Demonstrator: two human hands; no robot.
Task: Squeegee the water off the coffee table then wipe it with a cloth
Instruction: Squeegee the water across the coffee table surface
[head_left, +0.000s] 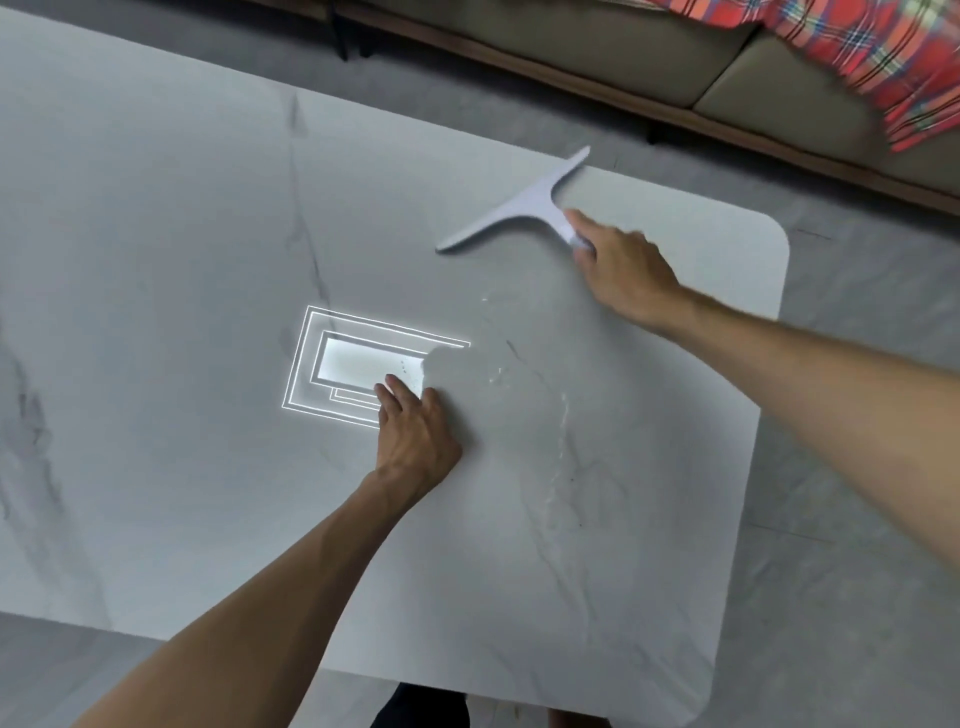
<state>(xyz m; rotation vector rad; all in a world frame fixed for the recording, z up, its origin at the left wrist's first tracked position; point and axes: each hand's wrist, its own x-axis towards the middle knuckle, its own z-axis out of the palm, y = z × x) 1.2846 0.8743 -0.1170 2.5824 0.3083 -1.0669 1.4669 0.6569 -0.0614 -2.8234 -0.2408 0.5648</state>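
No text, label, brand, number or sign can be read anywhere: not on the squeegee (524, 208) at the right hand (621, 267), nor on the table (156, 234) under the left hand (415, 434).

- A pale grey marble-patterned coffee table (156, 260) with rounded corners fills the frame.
- A white T-shaped plastic squeegee (524, 205) lies at upper right.
- Water streaks (558, 415) are seen right of centre.
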